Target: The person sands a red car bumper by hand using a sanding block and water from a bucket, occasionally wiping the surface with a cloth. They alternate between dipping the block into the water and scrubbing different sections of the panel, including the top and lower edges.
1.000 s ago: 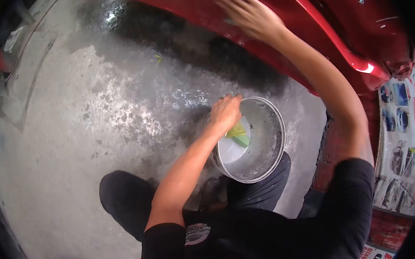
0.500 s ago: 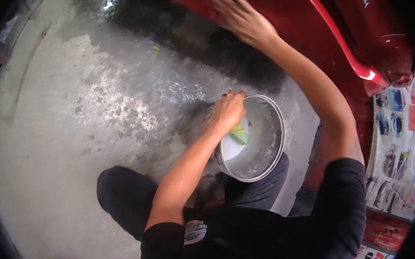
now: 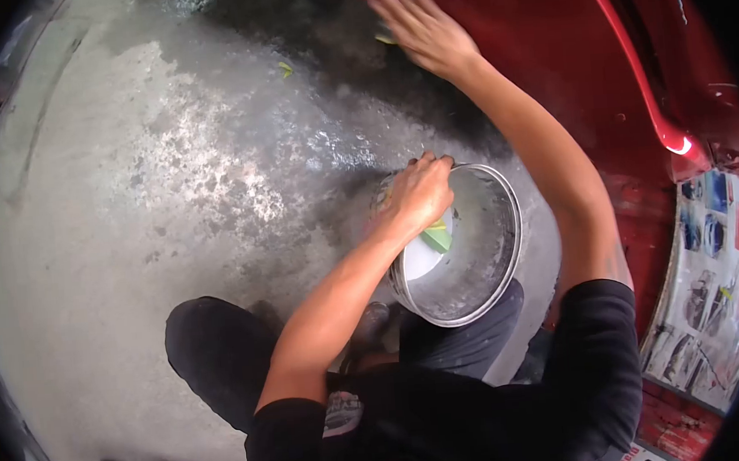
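My left hand (image 3: 423, 194) is closed over the far rim of a round metal bucket (image 3: 514, 236), fingers curled over its edge. In the bucket, a green and yellow sponge (image 3: 439, 238) shows just below that hand, beside pale whitish liquid (image 3: 420, 259). My right hand (image 3: 426, 31) lies flat with its fingers extended, at the lower edge of a glossy red car body panel (image 3: 546, 55). A small yellow scrap (image 3: 384, 39) shows beside its fingers.
Grey concrete floor (image 3: 90, 276) spreads to the left, with a dark wet patch (image 3: 269, 15) near the car. Another yellow-green scrap (image 3: 286, 68) lies on it. Printed picture sheets (image 3: 699, 293) stand at the right. My bent knee (image 3: 219, 352) is in front, left of the bucket.
My right hand has shifted slightly left and down along the red panel. The bucket and my left hand appear a little further right, and the view has turned slightly.
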Tool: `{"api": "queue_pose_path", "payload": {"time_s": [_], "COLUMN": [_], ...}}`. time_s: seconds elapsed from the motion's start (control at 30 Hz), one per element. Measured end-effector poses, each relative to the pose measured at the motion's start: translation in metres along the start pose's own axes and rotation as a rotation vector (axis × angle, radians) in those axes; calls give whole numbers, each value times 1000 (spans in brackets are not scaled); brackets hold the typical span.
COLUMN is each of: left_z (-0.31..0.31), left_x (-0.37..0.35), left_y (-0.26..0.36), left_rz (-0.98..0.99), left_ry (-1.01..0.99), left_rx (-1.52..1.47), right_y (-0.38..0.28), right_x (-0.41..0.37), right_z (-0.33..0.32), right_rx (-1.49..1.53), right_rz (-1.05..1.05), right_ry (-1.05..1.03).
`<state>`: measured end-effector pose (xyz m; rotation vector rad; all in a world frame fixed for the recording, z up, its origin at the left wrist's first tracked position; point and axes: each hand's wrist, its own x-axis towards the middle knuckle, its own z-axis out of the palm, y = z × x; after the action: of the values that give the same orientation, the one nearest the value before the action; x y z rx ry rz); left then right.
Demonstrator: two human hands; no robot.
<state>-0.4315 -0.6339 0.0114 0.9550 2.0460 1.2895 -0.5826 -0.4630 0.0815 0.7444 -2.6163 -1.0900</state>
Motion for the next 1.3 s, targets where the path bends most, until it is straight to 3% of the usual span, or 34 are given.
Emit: {"api": "queue_pose_path", "payload": {"time_s": [0.07,0.13,0.17,0.23,0.3,0.37,0.4,0.43,0.5,0.57,0.6,0.63,0.67,0.7,0.73,0.77,0.8,0.83,0.9,0.97,1.0,1.07,1.1,1.13,1.2,1.23,1.3], "left_z": [8,16,10,3,14,12,4,-4,-8,4,8,4,1,-1,-2,3,7,16,6,15,18,23,24,19,11,12,5], "left_x": [1,-6,1,-5,2,-7,-5,-3,0,1,2,3,-1,-4,0,6,3,-5,-1,-2,-2,4,5,4,-1,1,1], "left_y": [-4,-8,-8,-2,-8,-4,-2,-2,-5,-9,-11,-12,-10,-7,-9,-12,-10,-7,-14,-15,-16,-19,-19,-18,-16,-15,-10], "left_rz": [-29,-27,-4,-35,0,10,-9,-24,-46,-56,-48,-50,-56,-59,-64,-67,-63,-67,-43,-36,-33,-25,-17,-19,-5,-6,-18], "left_ry": [53,35,58,23,104,47,15,-25,-40,16,-23,-11,-28,-44,-17,-13,-32,-58,-3,-47,-18,106,104,61,26,24,16], "left_rx": [-59,-72,-62,-112,-43,-79,-65,-47,-85,-184,-146,-170,-169,-166,-181,-140,-99,-109,-150,-168,-173,-192,-210,-187,-205,-151,-102], "right_y": [-2,6,5,4,20,27,26,18,11,6,12,12,17,40,48,50,42,40,3,-8,-8,12,41,20,47,68,84], "right_x": [18,-25,-76,-219,-287,-172,-105,-30,50,39,0,-46,-107,-194,-197,-199,-194,-169,-6,89,72,27,-74,-85,-210,-264,-240], "right_z": [2,1,-14,10,23,-4,-3,-23,10,-6,13,-5,-14,18,21,20,2,8,-33,-61,-54,-35,54,-33,-30,-19,-27], "right_rx": [-75,183,23,-53,-54,-59,62,-118,-98,-133,-245,-316,-473,-430,-446,-464,-469,-523,-700,-607,-593,-415,-262,-513,-399,-368,-344], "right_rz": [-13,16,-3,37,8,-88,-116,-174,-165,-199,-222,-332,-553,-639,-662,-761,-850,-808,-630,-490,-498,-387,-333,-448,-532,-493,-614], "right_ry": [56,32,-217,-320,-409,-433,-251,-288,-198,-27,-278,-311,-568,-484,-469,-597,-748,-709,-559,-409,-436,-141,-311,-455,-737,-662,-634]}}
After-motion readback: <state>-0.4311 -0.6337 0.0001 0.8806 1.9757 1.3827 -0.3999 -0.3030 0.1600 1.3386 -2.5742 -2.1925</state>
